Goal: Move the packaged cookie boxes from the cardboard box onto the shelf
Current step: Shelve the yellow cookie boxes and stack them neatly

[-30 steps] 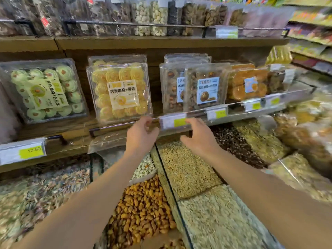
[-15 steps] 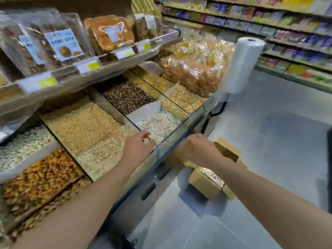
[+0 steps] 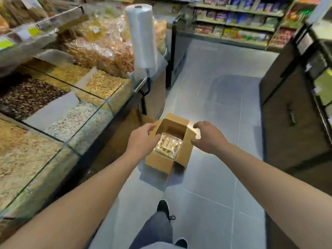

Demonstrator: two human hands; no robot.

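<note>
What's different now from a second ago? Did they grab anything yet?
The view swung from the shelf, right and down, to the cardboard box on the floor. Both hands left the shelf rail and dropped toward the box: the left hand is over its left rim, the right hand over its right flap. Nothing gripped yet; the cookie pack lies inside. Both hands are empty, as before.

Both hands off the shelf rail, now lowered over the open cardboard box on the floor
</note>
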